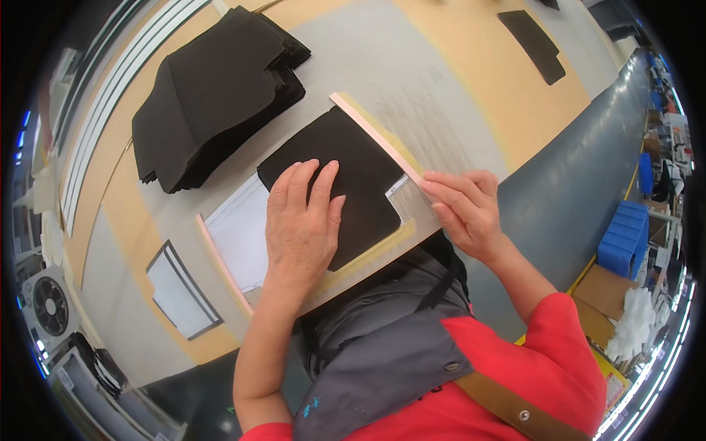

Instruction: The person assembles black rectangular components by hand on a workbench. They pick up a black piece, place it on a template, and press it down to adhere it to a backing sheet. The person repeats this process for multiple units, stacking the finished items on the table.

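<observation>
The black sheet point(362, 176) lies at the frame's centre, under the left hand point(300, 217), which is flat and grips nothing. Along the sheet's upper-right edge slants the pink strip point(376, 137); the right hand point(467, 209), nearer, touches its lower end, whether pinching I cannot tell.

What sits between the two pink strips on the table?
In the head view: white paper, a black sheet partly covering it, and the left hand resting on top.
</observation>
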Demonstrator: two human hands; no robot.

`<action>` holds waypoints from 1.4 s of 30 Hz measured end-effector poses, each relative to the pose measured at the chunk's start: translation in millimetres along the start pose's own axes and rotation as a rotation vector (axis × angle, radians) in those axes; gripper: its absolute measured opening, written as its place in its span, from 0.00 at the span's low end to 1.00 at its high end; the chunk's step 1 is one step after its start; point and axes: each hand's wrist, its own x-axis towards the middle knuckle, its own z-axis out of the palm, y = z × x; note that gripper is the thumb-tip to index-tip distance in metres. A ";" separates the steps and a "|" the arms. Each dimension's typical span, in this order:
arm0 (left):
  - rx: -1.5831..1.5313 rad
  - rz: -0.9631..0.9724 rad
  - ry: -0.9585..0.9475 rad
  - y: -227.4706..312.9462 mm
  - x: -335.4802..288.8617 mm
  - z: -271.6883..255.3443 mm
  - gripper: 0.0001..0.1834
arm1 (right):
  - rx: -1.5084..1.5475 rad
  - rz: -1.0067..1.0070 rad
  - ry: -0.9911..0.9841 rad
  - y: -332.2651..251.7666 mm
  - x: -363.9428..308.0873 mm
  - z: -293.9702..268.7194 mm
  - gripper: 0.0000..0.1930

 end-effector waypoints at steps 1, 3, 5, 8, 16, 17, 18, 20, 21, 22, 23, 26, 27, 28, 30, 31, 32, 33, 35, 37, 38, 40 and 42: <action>0.005 0.000 -0.001 0.3 -0.3 -0.7 0.25 | 0.006 -0.004 -0.002 -0.1 0.4 1.0 0.15; 0.010 0.003 -0.001 0.1 -0.3 -0.5 0.25 | -0.004 -0.022 -0.020 -2.6 1.3 2.9 0.16; 0.012 0.011 -0.001 -0.7 0.7 0.9 0.25 | -0.037 -0.050 -0.050 -8.0 4.3 4.2 0.18; 0.015 0.021 -0.008 -0.9 1.8 0.1 0.25 | -0.079 -0.066 -0.077 -15.7 10.3 8.9 0.20; 0.004 0.032 0.003 -1.7 2.1 -0.7 0.25 | -0.128 -0.056 -0.106 -20.2 14.9 14.3 0.20; 0.002 0.033 0.005 -1.5 2.1 -0.7 0.24 | -0.139 -0.056 -0.108 -20.3 14.8 14.6 0.20; 0.005 0.035 0.006 -1.7 2.1 -0.4 0.24 | -0.146 -0.055 -0.109 -20.6 14.9 14.9 0.20; 0.010 0.038 0.009 -1.9 1.8 0.2 0.24 | -0.160 -0.051 -0.110 -21.3 14.7 15.4 0.20; 0.009 0.038 0.009 -1.9 1.9 0.2 0.24 | -0.160 -0.050 -0.108 -21.3 14.9 15.6 0.20; 0.008 0.037 0.009 -1.7 1.9 0.2 0.24 | -0.160 -0.049 -0.106 -21.2 14.9 15.9 0.20; 0.007 0.036 0.008 -1.4 1.9 0.3 0.24 | -0.159 -0.048 -0.104 -21.2 14.6 16.1 0.20; -0.004 0.019 0.004 1.0 5.0 -1.1 0.24 | -0.184 -0.078 -0.082 -17.4 13.6 19.0 0.21; -0.012 0.031 0.020 1.8 7.3 -0.5 0.24 | -0.191 -0.074 -0.083 -17.4 13.6 19.8 0.21; -0.021 0.043 0.037 2.8 12.5 1.6 0.24 | -0.197 -0.069 -0.085 -18.0 13.0 20.2 0.20; -0.035 0.078 0.078 5.4 26.3 6.8 0.24 | -0.200 -0.064 -0.086 -18.3 12.4 20.1 0.20; -0.024 0.092 0.083 5.8 33.2 9.3 0.24 | -0.196 -0.064 -0.086 -18.1 12.4 19.6 0.20; -0.014 0.106 0.087 5.6 39.4 11.8 0.24 | -0.191 -0.063 -0.086 -18.2 12.9 19.6 0.20; -0.007 0.123 0.090 5.4 44.1 15.0 0.23 | -0.186 -0.064 -0.083 -18.1 12.5 19.5 0.19; 0.009 0.127 0.097 2.2 46.5 19.5 0.23 | -0.176 -0.065 -0.076 -18.2 12.9 20.3 0.19; 0.005 0.131 0.096 0.5 45.8 22.6 0.23 | -0.160 -0.065 -0.070 -19.8 13.8 19.6 0.19; 0.009 0.132 0.093 0.1 46.7 22.7 0.23 | -0.151 -0.065 -0.067 -20.2 14.8 19.2 0.19; 0.015 0.131 0.084 0.4 46.2 23.8 0.23 | -0.152 -0.062 -0.071 -19.6 13.7 19.0 0.19; 0.031 0.125 0.086 1.4 45.3 25.0 0.24 | -0.155 -0.062 -0.070 -19.3 12.8 18.7 0.19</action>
